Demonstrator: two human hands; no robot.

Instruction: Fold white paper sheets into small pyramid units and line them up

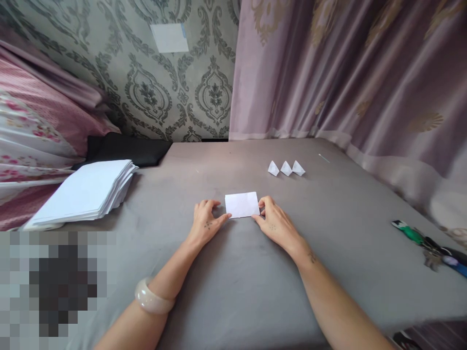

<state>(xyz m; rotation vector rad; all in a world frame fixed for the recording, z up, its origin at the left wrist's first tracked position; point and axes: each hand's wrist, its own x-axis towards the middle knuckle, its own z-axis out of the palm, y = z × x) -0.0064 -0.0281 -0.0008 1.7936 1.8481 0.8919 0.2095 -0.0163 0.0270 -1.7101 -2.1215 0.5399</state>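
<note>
A small white rectangle of paper [242, 204] lies flat on the grey-covered table, between my two hands. My left hand [207, 221] rests at its left side, thumb tip touching the lower left corner and the fingers apart, curved above the cloth. On the other side, my right hand [276, 222] has its thumb at the lower right corner and its fingertips against the right edge, holding that end. Whether the paper has more than one layer I cannot tell. Beyond it, three small folded white paper pieces [286, 168] stand in a row.
A thick stack of white paper [83, 189] lies at the left, in front of a black flat item [127, 148]. Keys with a green tag [412, 234] lie at the right edge. A thin stick [324, 158] is at the far right. Curtains [292, 73] border the table.
</note>
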